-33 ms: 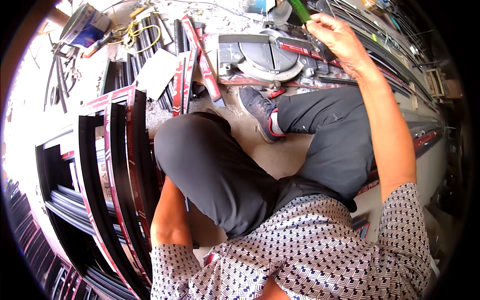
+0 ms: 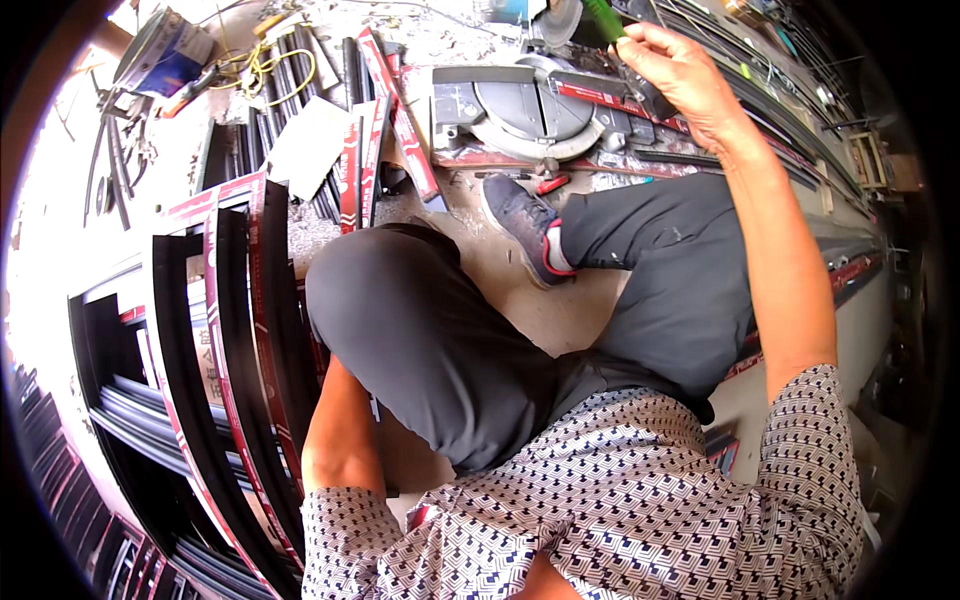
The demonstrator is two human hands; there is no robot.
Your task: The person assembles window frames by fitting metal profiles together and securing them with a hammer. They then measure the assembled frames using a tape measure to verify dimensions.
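Note:
My right hand (image 2: 678,85) reaches far forward with its fingers curled, the fingertips closed at the end of a green handle-like part (image 2: 602,18). That part sits beside the round blade (image 2: 557,22) of a mitre saw, at the top edge of the view. Under the hand lies the saw's grey base and turntable (image 2: 535,110), with a dark profile bar with a red strip (image 2: 600,92) across it. My left forearm (image 2: 345,425) goes down behind my bent left knee, which hides my left hand.
Dark frames with red strips (image 2: 235,300) stand close at my left. Cut profiles (image 2: 400,120), a white sheet (image 2: 312,150), a yellow cord (image 2: 265,68) and a blue bucket (image 2: 165,52) lie ahead left. Long bars (image 2: 790,120) stretch along the right. A small red tool (image 2: 552,184) lies near my shoe.
The view has shifted very slightly. My right hand and the green part appear a touch farther right against the saw base. My left forearm stays in place.

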